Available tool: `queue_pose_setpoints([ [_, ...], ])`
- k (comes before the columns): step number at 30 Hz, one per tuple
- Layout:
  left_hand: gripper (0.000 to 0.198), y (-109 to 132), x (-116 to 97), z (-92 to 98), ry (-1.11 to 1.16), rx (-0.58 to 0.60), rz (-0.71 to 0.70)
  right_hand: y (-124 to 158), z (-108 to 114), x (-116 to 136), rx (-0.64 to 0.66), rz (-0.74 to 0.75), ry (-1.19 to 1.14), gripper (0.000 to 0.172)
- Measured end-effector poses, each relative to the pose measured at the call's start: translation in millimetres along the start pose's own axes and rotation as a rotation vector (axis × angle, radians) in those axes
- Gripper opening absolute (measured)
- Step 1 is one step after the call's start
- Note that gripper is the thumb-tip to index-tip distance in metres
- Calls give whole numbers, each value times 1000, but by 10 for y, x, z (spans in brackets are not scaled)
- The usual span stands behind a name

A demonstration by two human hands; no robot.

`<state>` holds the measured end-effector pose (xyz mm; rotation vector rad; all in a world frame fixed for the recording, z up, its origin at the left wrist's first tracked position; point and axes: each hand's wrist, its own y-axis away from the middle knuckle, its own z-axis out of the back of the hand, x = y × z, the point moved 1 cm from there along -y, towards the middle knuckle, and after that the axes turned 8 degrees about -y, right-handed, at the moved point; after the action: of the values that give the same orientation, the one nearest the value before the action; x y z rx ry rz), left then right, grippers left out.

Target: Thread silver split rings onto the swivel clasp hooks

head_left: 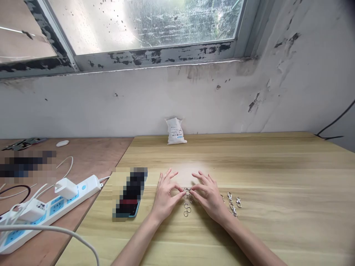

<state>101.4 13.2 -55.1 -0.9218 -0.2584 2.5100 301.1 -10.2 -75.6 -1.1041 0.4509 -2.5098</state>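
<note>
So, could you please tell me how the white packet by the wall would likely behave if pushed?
The white packet looks crinkled, so it would probably give when pressed. Standing upright on its bottom edge, it could perhaps tip over.

Head-worn view, facing forward and down across a tabletop point(277, 184), seemingly near — window point(177, 26) cropped above

A person's bare left forearm point(141, 234) at seven o'clock and bare right forearm point(246, 238) at five, both slim and smooth, narrow to ungloved wrists; the left hand point(167, 195) and right hand point(208, 195) are bare, slender and long-fingered.
</note>
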Motion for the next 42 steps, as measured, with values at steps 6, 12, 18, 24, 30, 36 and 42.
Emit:
queue_pose_setpoints([
  [6,10,13,-35,-26,5,4,9,-2,27,25,40,7,-13,15],
  [12,11,-2,-49,-8,12,12,16,-2,47,47,36,55,-8,13],
  [18,9,2,-38,-20,80,24,51,-17,98,75,64,148,21,14],
  [24,17,-3,26,17,70,119,-134,-23,155,44,129,220,11,14],
  [30,6,-27,35,90,-75,119,-308,-33,190,51,124,229,19,13],
  [36,8,-23,-9,181,-35,122,-274,-44,231,103,28,280,81,17],
  [42,11,-25,1,207,116,19,-83,-30,266,276,16,324,210,19],
])
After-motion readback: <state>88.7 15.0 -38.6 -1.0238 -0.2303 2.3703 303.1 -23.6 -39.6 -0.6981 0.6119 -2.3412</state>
